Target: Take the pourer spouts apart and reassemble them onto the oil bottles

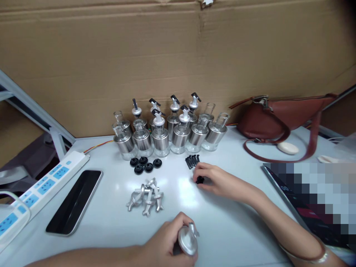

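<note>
Your left hand (pixel 169 237) gripped a silver cap (pixel 188 241); your right hand (pixel 215 180) bunched over small black pieces (pixel 199 180).
Pieces sat on the table (pixel 111 207), pinch unclear; black levers (pixel 192 161) just beyond, bottles (pixel 180 139) behind. A careless finger sweep could've scattered pieces or levers.

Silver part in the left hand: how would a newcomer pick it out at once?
Over the table, find the left hand at the picture's bottom. It grips the silver part; others lie in the pile, this alone is held.
</note>
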Motion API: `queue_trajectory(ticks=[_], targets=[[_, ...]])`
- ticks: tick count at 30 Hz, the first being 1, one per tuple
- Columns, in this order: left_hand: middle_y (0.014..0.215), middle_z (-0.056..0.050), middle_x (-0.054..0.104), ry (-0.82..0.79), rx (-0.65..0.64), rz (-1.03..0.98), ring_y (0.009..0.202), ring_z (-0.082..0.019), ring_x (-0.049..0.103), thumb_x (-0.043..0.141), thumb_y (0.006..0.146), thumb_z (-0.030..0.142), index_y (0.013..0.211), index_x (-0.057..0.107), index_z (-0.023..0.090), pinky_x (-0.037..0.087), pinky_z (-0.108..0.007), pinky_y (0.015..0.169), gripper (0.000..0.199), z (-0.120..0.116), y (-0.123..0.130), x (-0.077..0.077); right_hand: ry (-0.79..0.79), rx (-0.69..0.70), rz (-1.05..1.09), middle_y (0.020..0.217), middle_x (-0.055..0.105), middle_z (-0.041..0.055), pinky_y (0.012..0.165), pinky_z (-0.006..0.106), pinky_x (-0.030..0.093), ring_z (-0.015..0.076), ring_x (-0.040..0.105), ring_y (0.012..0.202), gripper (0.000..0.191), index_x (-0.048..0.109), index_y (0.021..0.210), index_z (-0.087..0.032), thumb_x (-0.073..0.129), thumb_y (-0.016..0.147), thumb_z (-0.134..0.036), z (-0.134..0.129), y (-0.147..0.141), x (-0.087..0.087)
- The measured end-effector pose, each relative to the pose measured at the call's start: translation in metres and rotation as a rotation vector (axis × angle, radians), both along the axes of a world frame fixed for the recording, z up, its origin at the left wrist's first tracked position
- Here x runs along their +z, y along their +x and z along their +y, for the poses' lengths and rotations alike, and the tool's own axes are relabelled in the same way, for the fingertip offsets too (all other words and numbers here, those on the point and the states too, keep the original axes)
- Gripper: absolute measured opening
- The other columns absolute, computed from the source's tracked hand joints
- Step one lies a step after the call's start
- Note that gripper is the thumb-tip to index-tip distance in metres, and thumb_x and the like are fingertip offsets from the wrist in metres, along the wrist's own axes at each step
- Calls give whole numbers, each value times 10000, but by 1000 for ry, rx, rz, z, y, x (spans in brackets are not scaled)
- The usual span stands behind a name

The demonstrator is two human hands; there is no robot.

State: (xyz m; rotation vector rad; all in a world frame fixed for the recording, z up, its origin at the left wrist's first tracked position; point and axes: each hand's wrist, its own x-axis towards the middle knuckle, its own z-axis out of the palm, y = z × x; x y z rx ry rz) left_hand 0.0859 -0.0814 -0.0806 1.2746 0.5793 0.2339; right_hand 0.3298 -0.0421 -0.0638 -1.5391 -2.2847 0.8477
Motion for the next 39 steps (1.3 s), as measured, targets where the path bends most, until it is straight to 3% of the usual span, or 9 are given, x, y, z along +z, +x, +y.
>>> queue_trajectory(ticks=[5,22,39], targets=[[595,91,399,-30,-11,20,511,-65,320,570,693,124,892,408,211,214,-226,502,270,0,0,1,16,-27,-18,1074,553,81,854,345,475,222,586,959,259,623,1063,-194,587,810,-151,0,0,-3],[611,81,423,4,-3,12,528,-72,348,576,700,150,891,404,211,245,-217,506,265,0,1,1,-36,9,31,939,602,56,781,294,472,188,608,843,168,665,872,-177,570,785,-69,1,1,-2],[598,86,414,47,-9,-15,507,-72,335,545,701,147,883,402,207,231,-227,508,238,1,2,1,-76,-11,1,1012,583,56,826,309,456,203,589,921,238,630,964,-189,584,765,-66,0,3,3]])
